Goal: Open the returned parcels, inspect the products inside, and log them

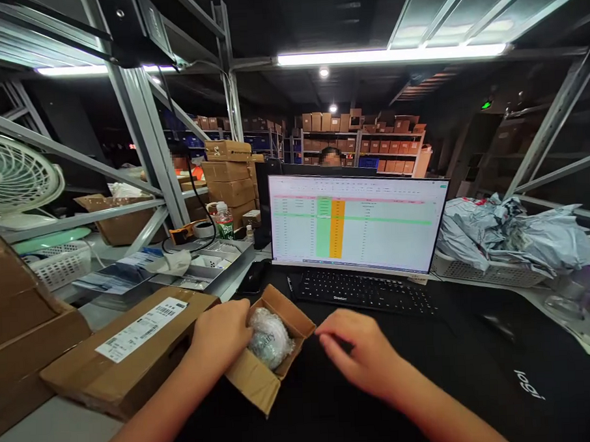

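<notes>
The bubble-wrapped item (271, 339) lies inside the open cardboard box (256, 381), just right of the nearer left hand (222, 330) with its curled grip and farther left of the right hand (362, 345), though whether either grip pinches the cardboard is unclear.

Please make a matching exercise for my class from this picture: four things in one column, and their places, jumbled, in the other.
Things
1. Bubble-wrapped item
2. Keyboard
3. Fan
4. Grey plastic bags

Places
A. At the picture's left edge
B. Piled on a white basket, right of the monitor
C. In the open box between the left hand and right hand
D. Just in front of the monitor

Pairs: 1-C, 2-D, 3-A, 4-B
</notes>
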A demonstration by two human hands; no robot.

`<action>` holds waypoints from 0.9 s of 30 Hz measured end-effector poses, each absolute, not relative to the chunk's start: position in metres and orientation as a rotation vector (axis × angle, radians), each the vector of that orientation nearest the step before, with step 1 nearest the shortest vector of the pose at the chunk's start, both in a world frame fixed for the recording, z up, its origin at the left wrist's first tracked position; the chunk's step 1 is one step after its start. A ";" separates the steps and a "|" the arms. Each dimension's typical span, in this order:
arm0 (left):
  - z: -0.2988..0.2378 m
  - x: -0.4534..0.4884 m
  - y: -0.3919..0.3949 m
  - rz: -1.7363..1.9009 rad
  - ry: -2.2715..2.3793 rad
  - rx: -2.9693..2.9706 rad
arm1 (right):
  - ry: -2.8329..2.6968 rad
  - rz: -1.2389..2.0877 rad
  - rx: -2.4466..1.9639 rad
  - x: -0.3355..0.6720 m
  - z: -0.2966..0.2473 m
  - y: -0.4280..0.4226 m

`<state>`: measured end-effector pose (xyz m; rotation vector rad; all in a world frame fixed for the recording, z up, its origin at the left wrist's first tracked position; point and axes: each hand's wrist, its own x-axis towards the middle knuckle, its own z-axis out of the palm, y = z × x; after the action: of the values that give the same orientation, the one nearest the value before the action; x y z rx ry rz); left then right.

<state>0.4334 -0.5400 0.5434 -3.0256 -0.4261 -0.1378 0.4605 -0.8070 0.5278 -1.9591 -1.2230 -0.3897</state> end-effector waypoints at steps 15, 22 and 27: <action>0.558 0.403 -0.603 -0.089 -0.214 -2.960 | -1.216 -0.180 -2.121 0.452 0.471 -0.765; 0.558 0.397 -0.604 -0.113 -0.289 -2.999 | -1.181 -0.312 -2.398 0.446 0.470 -0.738; 0.555 0.397 -0.597 -0.082 -0.295 -3.007 | -1.132 -0.360 -2.440 0.466 0.474 -0.711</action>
<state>0.3974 -0.5970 0.5552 -3.0074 -0.2947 -0.0821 0.4655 -0.7106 0.4739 -2.4395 -1.1321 -0.3595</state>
